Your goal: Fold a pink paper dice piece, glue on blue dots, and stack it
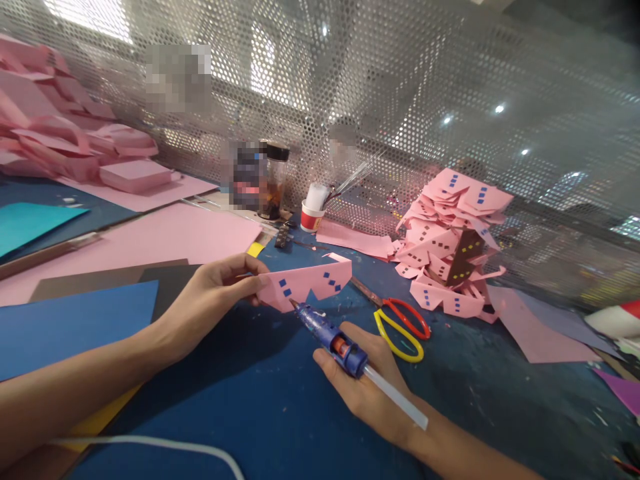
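My left hand (220, 293) pinches the left end of a pink paper cutout (310, 281) between thumb and fingers. Small blue squares dot the cutout, and a notch is cut in its lower edge. In my right hand (373, 380) is a blue hot glue gun (325, 330), with a clear glue stick (397, 397) sticking out of its back. The glue gun's nozzle is at the cutout's lower edge; whether it touches the paper I cannot tell. Scissors (400, 330) with one red and one yellow handle lie just beyond my right hand.
Pink cutouts (430, 250) with coloured squares are heaped at the right. Folded pink paper (55, 120) piles up at the left, near blue sheets (85, 320). A red-and-white cup (311, 217) and a dark-lidded jar (274, 183) stand by the perforated metal screen (400, 87). A white cord (165, 441) crosses the front.
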Demonstrator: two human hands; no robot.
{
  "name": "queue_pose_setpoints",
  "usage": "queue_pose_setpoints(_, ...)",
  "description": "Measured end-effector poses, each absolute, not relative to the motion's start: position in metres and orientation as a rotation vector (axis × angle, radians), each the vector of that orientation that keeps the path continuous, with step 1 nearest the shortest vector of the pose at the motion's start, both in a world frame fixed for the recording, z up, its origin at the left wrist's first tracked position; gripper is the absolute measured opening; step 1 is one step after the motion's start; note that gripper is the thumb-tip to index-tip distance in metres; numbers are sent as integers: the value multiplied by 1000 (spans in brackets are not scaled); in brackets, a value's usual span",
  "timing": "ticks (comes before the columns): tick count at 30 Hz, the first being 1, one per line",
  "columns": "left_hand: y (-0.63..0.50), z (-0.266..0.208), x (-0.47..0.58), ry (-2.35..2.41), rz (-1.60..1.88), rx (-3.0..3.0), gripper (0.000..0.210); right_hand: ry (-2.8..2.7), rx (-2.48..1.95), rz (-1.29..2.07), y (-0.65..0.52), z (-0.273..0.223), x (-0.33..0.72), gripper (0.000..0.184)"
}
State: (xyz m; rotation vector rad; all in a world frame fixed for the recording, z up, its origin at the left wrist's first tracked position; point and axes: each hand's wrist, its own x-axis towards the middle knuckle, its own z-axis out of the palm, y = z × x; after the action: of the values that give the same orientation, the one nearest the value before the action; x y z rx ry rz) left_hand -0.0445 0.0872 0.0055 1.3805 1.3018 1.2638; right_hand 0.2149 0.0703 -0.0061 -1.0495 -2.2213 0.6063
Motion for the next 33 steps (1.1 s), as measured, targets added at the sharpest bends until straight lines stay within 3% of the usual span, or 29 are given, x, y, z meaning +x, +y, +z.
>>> queue_pose_setpoints(33, 87, 5, -45, 1301, 1228, 1356, 25, -2270, -1061, 628, 71, -8, 215, 30)
